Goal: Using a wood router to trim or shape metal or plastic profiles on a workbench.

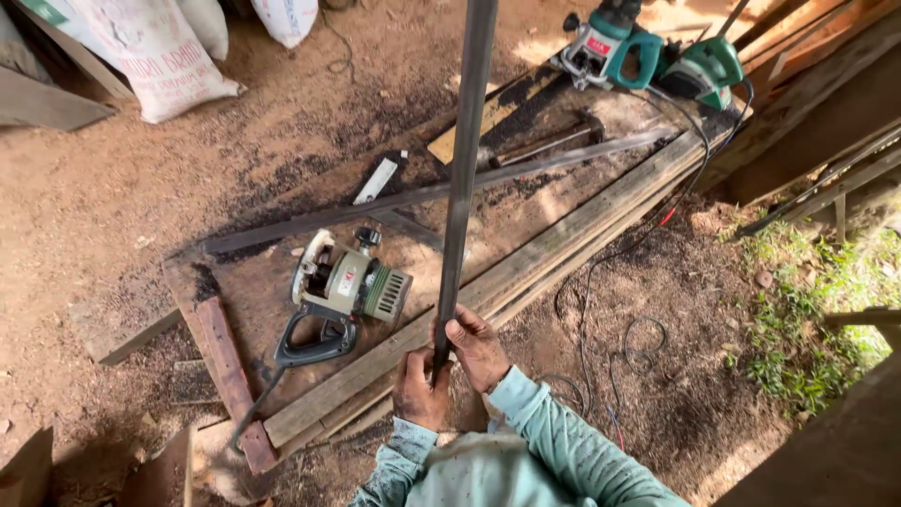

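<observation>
Both my hands grip the lower end of a long grey metal bar that stands nearly upright and runs out of the top of the view. My left hand is wrapped around the bar's bottom end. My right hand holds it just above, fingers closed on it. The bar's foot is over the wooden planks on the ground. Another long metal bar lies flat across the board below.
A grey circular saw with a black handle lies left of my hands. Two green power tools sit at the far end, their black cables trailing over the dirt. A hammer, white sacks and stacked timber surround the board.
</observation>
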